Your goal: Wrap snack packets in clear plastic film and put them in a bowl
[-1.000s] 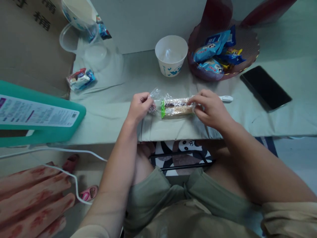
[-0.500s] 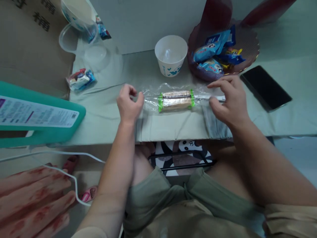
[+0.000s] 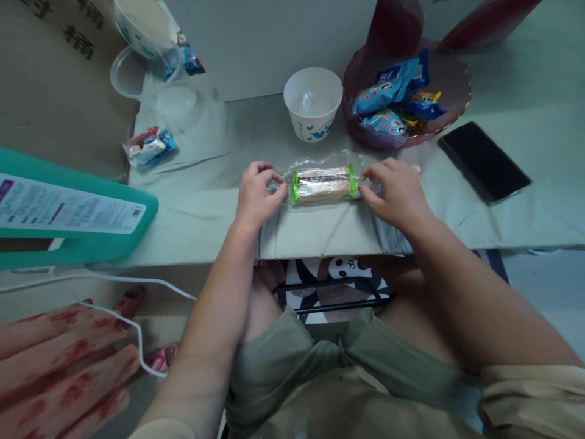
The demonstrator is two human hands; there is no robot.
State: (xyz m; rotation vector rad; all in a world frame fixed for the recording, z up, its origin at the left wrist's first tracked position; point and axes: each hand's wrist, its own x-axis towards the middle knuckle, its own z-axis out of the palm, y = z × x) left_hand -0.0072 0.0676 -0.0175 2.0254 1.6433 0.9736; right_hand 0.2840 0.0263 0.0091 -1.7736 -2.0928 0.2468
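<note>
Clear-wrapped snack bar (image 3: 321, 183), frame centre: our left hand (image 3: 256, 198) and right hand (image 3: 398, 196) pinch its wrapper ends.

arms: bare | shorts: olive green, loose | top: beige; short sleeves

Wrapped snack (image 3: 320, 184) at tabletop (image 3: 205, 201) front edge between hands, cup (image 3: 313, 103) behind it, phone (image 3: 483, 160) toward right edge.
</note>
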